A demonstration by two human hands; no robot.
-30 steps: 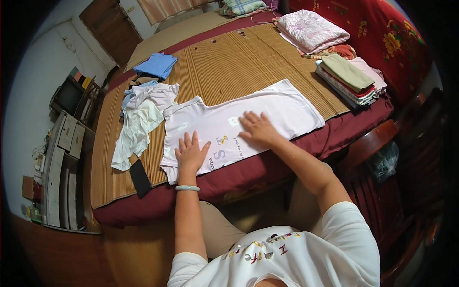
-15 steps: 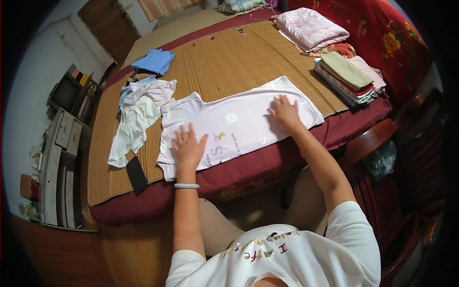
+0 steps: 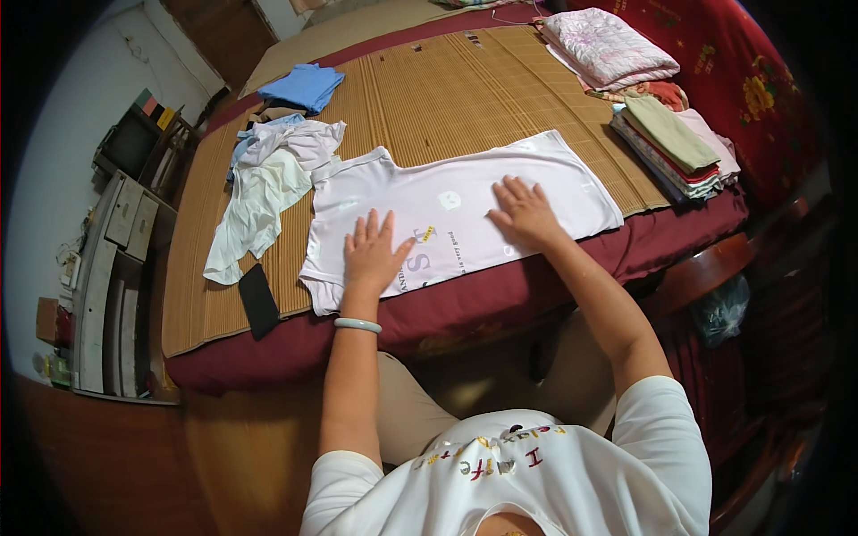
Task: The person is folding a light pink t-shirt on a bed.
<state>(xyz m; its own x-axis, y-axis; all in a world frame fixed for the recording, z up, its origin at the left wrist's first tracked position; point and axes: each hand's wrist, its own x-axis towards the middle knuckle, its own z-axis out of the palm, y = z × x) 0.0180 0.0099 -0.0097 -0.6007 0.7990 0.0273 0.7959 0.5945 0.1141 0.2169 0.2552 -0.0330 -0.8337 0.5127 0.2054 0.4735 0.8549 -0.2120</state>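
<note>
A pale pink printed T-shirt (image 3: 465,170) lies spread sideways along the near edge of the bed mat, its sleeve end to the left and its hem to the right. My left hand (image 3: 374,255) rests flat on the chest part with fingers spread, a pale bangle around that wrist. On the lower half of the shirt lies my right hand (image 3: 525,214), also flat, fingers a little apart. Neither hand grips the cloth. Left of the shirt, crumpled white and pale clothes (image 3: 268,192) touch or nearly touch its sleeve.
A black phone-like slab (image 3: 258,301) lies at the mat's near left edge. Blue folded clothing (image 3: 304,87) sits farther back. At the right stand a folded clothes stack (image 3: 670,147) and a pink quilt (image 3: 612,49). A wooden chair (image 3: 706,272) with a plastic bag is beside the bed.
My left hand has slid right and slightly away across the shirt. My right hand has shifted a little toward the left hand. The whole view has also tilted slightly.
</note>
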